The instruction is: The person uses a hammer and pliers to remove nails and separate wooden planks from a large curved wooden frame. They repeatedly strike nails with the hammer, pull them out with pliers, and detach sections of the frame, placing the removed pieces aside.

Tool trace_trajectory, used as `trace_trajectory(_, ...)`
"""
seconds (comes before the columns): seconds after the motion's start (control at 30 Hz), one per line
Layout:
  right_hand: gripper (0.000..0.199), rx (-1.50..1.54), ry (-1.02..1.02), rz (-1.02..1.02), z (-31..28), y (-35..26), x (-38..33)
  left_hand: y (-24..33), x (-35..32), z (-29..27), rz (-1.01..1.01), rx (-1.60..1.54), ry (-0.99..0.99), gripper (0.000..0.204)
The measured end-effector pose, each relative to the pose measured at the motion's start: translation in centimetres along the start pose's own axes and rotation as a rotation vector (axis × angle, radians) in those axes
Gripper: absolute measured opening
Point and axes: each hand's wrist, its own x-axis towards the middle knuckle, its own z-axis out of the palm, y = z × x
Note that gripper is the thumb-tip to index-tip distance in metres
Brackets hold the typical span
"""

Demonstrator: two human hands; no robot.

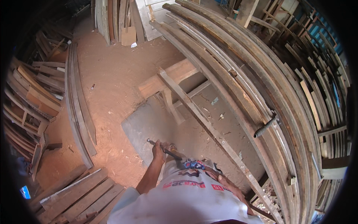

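"So, first entry?"

"Hammer (172,154), one: metal head, dark handle. Location: in front of the wearer's white shirt (186,201)."

"Left grip (158,150)?"

"Clasped around the hammer, close to its head."

"Right grip (223,181)?"

"At the lower front of the shirt; fingers unclear. Clenched or released, I cannot tell."

"Surroundings?"

"Wooden trestle (153,83), one, with a narrow plank (177,88) crossing over it. Long planks (244,48), several, side by side, at right; black-handled tool (263,129), one, upon them. Grey sheet (138,123), one, on the reddish floor (106,74)."
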Motion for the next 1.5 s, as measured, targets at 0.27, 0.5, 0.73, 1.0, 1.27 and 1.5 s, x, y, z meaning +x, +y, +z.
trace_trajectory(0.27,0.1,-0.036,-0.003,0.007,-0.1,0.7,-0.7,0.6,0.4,1.3,-0.029,0.085,-0.037,0.036)
trace_trajectory(0.5,0.095,0.016,0.063,0.056,1.1,0.5,-0.4,2.4,1.7,1.3,-0.094,0.108,-0.093,0.032)
trace_trajectory(0.73,0.089,0.06,-0.052,0.231,2.4,1.0,1.6,5.3,0.5,5.9,-0.093,0.235,-0.284,0.034)
trace_trajectory(1.0,0.077,-0.634,0.352,0.004,8.1,2.2,7.9,4.2,-6.5,18.9,-0.415,0.15,-0.936,0.03)
trace_trajectory(1.27,0.036,-0.278,0.618,0.009,4.0,5.5,6.4,6.1,-9.2,27.2,0.718,1.66,-1.485,0.082)
trace_trajectory(1.5,0.055,0.087,0.709,0.025,0.6,5.0,5.7,8.7,-0.5,32.9,0.835,2.623,-1.216,0.104)
